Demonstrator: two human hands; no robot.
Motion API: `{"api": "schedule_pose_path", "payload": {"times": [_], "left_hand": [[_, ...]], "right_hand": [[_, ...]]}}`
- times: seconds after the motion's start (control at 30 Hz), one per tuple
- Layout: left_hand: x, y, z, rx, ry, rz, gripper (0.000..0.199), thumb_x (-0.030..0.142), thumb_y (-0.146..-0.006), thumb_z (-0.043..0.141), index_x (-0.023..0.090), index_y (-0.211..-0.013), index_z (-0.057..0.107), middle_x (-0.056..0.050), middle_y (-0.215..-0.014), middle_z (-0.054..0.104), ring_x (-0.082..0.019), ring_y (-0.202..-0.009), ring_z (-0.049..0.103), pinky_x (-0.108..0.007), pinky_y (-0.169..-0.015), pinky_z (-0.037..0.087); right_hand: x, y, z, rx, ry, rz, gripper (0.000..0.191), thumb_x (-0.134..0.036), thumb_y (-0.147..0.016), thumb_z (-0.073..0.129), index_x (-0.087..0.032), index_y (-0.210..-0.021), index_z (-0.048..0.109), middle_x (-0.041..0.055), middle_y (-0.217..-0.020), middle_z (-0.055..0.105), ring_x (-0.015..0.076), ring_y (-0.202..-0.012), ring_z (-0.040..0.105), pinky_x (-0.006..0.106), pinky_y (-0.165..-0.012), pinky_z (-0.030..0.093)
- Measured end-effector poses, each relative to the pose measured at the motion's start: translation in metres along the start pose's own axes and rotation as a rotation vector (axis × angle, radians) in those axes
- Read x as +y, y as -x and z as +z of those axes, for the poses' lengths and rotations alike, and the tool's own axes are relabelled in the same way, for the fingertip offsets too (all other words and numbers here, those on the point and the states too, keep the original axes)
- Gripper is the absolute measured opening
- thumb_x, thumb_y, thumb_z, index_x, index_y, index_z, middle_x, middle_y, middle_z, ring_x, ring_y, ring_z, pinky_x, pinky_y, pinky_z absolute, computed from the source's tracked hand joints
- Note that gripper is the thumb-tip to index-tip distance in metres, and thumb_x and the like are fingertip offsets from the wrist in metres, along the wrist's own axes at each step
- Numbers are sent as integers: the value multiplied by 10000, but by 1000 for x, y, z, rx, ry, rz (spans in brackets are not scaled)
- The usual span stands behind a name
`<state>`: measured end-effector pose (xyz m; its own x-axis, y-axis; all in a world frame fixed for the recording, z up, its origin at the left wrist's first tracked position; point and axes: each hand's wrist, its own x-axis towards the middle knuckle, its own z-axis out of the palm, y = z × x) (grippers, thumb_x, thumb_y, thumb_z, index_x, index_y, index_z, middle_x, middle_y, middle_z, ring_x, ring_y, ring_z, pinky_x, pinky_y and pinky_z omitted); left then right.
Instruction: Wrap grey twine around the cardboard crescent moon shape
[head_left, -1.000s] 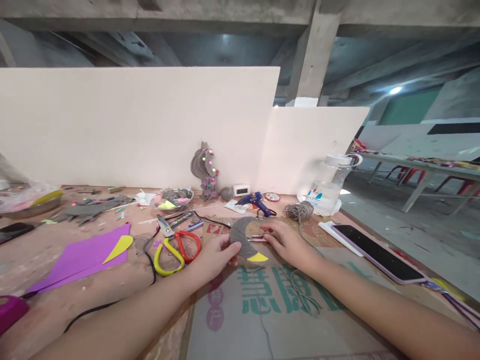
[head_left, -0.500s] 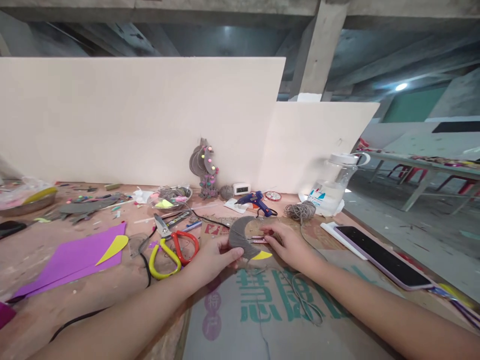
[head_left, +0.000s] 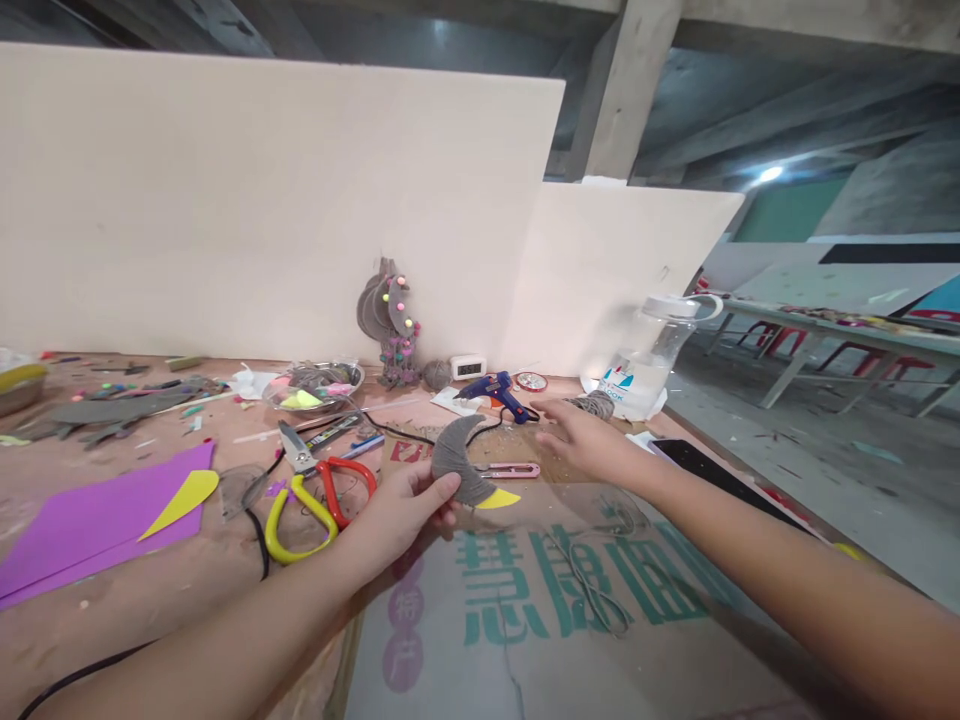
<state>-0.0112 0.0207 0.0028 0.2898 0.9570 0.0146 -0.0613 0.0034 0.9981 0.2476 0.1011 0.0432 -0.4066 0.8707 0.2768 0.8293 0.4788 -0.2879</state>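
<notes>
My left hand (head_left: pixel 405 512) pinches a crescent shape (head_left: pixel 457 462) between thumb and fingers. Grey yarn covers most of the crescent, and its lower tip shows bare yellow. My right hand (head_left: pixel 581 440) is off the crescent, over the table to its right, with fingers stretched and apart, holding nothing. Just beyond that hand lie a blue hot glue gun (head_left: pixel 496 388) and a bundle of grey yarn (head_left: pixel 598 402), partly hidden by the hand. A slim pink tool (head_left: pixel 517 471) rests on the cardboard between my hands. Loose yarn (head_left: pixel 592 590) trails over the printed cardboard (head_left: pixel 420 690).
Scissors (head_left: pixel 300 510) with yellow and red handles lie left of my left hand, beside purple sheets (head_left: pixel 97 520) and a yellow piece (head_left: pixel 180 500). A bowl of scraps (head_left: pixel 315 390), a decorated grey figure (head_left: pixel 390 330), a small clock (head_left: pixel 469 368), a water bottle (head_left: pixel 649 360) and a phone (head_left: pixel 727 490) stand or lie around.
My right hand has moved away from the crescent and the pink tool, toward the yarn bundle. My left hand keeps the crescent. The camera view has shifted somewhat.
</notes>
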Motion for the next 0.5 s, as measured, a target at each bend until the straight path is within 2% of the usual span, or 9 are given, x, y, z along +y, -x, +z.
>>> {"api": "schedule_pose_path", "payload": {"times": [0.07,0.13,0.3,0.5], "left_hand": [[1,0,0,-5,-4,9,306,435,-759,592,130,-728,575,5,-627,582,-95,-533,541,-217,-538,420],[1,0,1,3,-1,6,308,438,-744,605,133,-716,578,6,-615,586,-96,-525,538,-220,-536,421],[-2,-2,1,22,-21,15,319,440,-729,616,125,-701,578,5,-598,584,-87,-497,527,-213,-508,409],[-6,-6,0,31,40,3,290,406,-716,643,122,-710,586,2,-618,587,-82,-498,538,-202,-487,412]], "right_hand": [[5,-14,7,-2,59,12,535,-313,-797,543,-153,-1295,428,158,-1265,513,302,-1117,507,390,-917,384],[9,-30,16,-7,55,52,543,-324,-786,559,-119,-1275,445,182,-1202,560,315,-1080,533,385,-881,403],[12,-72,39,-5,2,155,440,-407,-769,581,-137,-1115,552,118,-1009,667,238,-881,631,287,-745,459],[8,-92,63,87,13,245,368,-362,-771,574,-109,-1038,567,140,-990,662,238,-878,624,280,-726,449]]}}
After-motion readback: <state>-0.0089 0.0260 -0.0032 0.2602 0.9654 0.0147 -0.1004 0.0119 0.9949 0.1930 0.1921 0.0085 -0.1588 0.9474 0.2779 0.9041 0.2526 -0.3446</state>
